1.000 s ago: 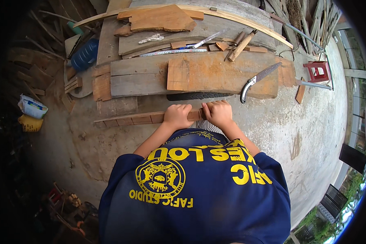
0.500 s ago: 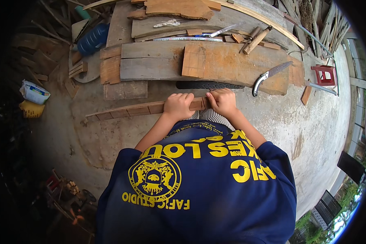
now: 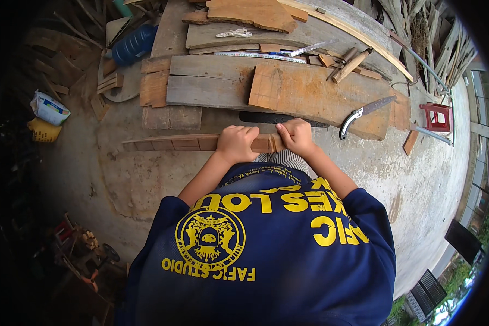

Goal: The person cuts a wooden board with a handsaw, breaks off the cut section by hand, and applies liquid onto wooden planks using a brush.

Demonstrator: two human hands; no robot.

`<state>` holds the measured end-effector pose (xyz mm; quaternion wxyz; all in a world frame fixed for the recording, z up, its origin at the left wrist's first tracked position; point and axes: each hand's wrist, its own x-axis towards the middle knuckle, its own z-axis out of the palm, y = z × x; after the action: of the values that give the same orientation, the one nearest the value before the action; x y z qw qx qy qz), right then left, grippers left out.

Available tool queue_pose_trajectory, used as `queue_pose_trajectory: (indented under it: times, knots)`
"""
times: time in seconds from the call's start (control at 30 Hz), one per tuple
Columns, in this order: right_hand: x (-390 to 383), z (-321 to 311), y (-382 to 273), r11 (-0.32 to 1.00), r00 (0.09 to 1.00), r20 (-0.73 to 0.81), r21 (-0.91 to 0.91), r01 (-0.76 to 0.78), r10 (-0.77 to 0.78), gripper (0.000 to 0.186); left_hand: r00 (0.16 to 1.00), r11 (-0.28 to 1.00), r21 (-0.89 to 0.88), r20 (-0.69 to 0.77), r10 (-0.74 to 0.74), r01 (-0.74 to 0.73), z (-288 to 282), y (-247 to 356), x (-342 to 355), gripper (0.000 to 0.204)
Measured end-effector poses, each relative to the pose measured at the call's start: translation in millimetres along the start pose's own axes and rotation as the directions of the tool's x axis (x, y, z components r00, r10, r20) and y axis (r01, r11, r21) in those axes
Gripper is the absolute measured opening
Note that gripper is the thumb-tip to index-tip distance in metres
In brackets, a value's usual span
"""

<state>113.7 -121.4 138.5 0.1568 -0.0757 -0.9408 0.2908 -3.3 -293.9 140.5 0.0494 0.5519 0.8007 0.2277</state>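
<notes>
A long narrow wooden strip [image 3: 185, 143] with dark cross lines along it is held in front of my waist, its far end reaching out to the left. My left hand [image 3: 234, 143] is closed around it near its right part. My right hand [image 3: 297, 137] grips the short end piece [image 3: 277, 142], thumb on top. Between the hands, a split shows at a cross line, and the end piece sits at an angle to the rest. Whether the two parts are still joined, I cannot tell. My right fingers' undersides are hidden.
Ahead stands a bench of wide planks [image 3: 206, 89] with an orange-brown board [image 3: 288, 87]. A folding saw [image 3: 367, 115] lies at its right, a wooden mallet [image 3: 353, 65], a ruler [image 3: 261, 56] and a glove [image 3: 233, 33] farther back. A red stool [image 3: 437, 118] stands right.
The strip has cracked at a cross line between my hands, and its end piece now tilts in my right hand. The strip's left part has levelled out slightly. The view has shifted a little.
</notes>
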Motion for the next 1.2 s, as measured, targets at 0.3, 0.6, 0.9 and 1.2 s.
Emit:
queue_pose_trajectory:
  times: [0.3, 0.6, 0.9, 1.2]
  knots:
    - [3.1, -2.5, 6.7, 0.642, 0.910, 0.228, 0.650, -0.406, 0.345, 0.049, 0.946, 0.928, -0.281, -0.141, -0.291, 0.244, -30.1, -2.1, -9.0, 0.029]
    - [-9.3, 1.2, -6.1, 0.434, 0.843, 0.276, 0.759, -0.486, 0.461, 0.049, 0.969, 0.972, -0.135, -0.134, -0.208, 0.190, -19.1, 0.4, -36.8, 0.032]
    - [-23.9, 6.6, 6.5, -0.079, 0.484, 0.545, 0.716, -0.694, 0.684, 0.047, 0.921, 0.935, -0.228, -0.221, -0.322, 0.272, -18.0, 14.3, -40.4, 0.028]
    - [-15.4, 6.5, 41.1, -0.071, 0.640, 0.563, 0.777, -0.626, 0.523, 0.031, 0.862, 0.790, -0.497, -0.149, -0.484, 0.358, -10.0, 12.0, -56.2, 0.026]
